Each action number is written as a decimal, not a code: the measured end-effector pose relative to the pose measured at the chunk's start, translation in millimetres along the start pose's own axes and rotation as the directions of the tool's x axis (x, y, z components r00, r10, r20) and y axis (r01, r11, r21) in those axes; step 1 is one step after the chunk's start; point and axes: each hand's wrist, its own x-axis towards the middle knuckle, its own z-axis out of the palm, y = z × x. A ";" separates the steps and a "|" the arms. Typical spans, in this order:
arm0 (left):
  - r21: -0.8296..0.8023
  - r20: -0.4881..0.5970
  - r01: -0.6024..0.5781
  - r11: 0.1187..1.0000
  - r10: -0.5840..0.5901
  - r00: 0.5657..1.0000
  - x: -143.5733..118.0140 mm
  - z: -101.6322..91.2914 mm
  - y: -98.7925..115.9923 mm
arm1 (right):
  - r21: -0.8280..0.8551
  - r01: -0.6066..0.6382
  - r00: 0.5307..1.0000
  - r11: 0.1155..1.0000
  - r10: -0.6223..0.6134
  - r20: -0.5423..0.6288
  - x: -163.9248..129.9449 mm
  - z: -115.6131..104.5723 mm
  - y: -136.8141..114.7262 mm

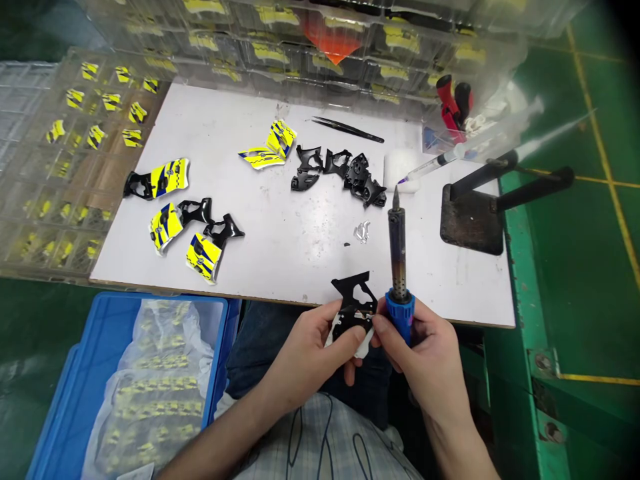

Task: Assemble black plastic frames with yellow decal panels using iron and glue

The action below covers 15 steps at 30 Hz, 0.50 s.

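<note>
Just off the table's front edge, my left hand (327, 343) is closed on a black plastic part (357, 293) with a cut-out frame and a white underside. Its thumb presses on the part's lower face. My right hand (420, 340) grips the blue handle of a soldering iron (399, 267), whose tip points up and away from the part. The thumb and forefinger of that hand meet at the part's right edge; anything tiny between them is too small to tell. Beyond the part, small silvery pieces (362, 231) and a tiny black piece (347, 245) lie on the white table (270, 247).
Yellow-and-blue panels with black brackets (204, 257) lie at left, loose black parts (357, 175) at centre. Tweezers (349, 129), a syringe (435, 162) and an iron stand (473, 217) are farther back. Clear trays (300, 60) line the back; a blue bin (215, 360) stands front left.
</note>
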 end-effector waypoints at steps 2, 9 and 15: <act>-0.012 0.001 0.011 1.000 -0.011 1.000 0.0 1.4 2.8 | -0.017 0.008 1.000 1.000 -0.008 -0.002 -0.4 -0.3 -0.6; -0.025 -0.037 0.042 0.999 -0.043 0.998 0.3 3.5 7.8 | -0.042 0.039 0.999 0.998 -0.041 -0.029 1.2 3.0 0.8; -0.300 0.130 0.147 0.943 -0.113 0.985 2.3 -1.0 1.3 | 0.019 0.063 0.995 0.998 -0.061 -0.074 -1.3 -6.2 0.4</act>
